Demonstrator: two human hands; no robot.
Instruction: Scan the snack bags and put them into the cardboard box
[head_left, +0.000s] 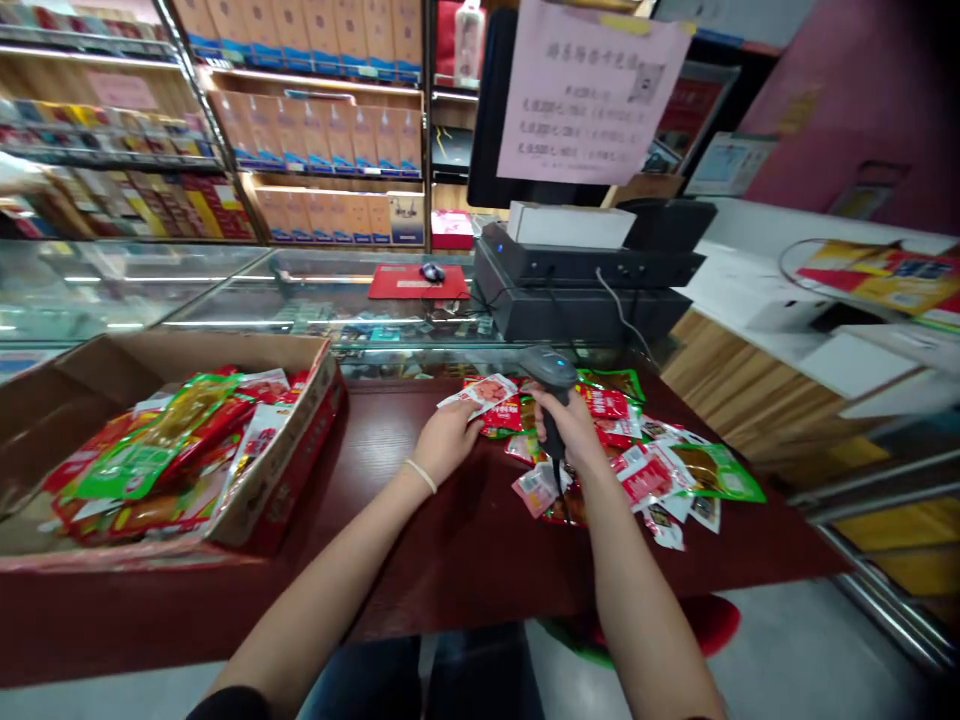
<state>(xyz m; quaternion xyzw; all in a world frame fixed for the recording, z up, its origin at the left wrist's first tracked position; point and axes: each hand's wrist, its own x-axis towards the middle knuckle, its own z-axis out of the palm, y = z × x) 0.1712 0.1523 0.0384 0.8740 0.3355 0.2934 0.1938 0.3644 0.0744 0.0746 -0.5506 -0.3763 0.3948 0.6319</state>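
My right hand [574, 432] is wrapped around the handle of a grey barcode scanner [550, 374], whose head points away from me over a heap of snack packets [645, 460] on the dark red table [450, 540]. My left hand [448, 437] pinches a small white and red snack packet [484, 393] at the heap's left edge, just left of the scanner. A pale band sits on my left wrist.
A cardboard box [292, 450] full of red and green packets stands at the left. Beyond the table are a glass counter [247, 290], a black cash register with monitor [592, 270] and product shelves. A white counter [810, 310] runs along the right.
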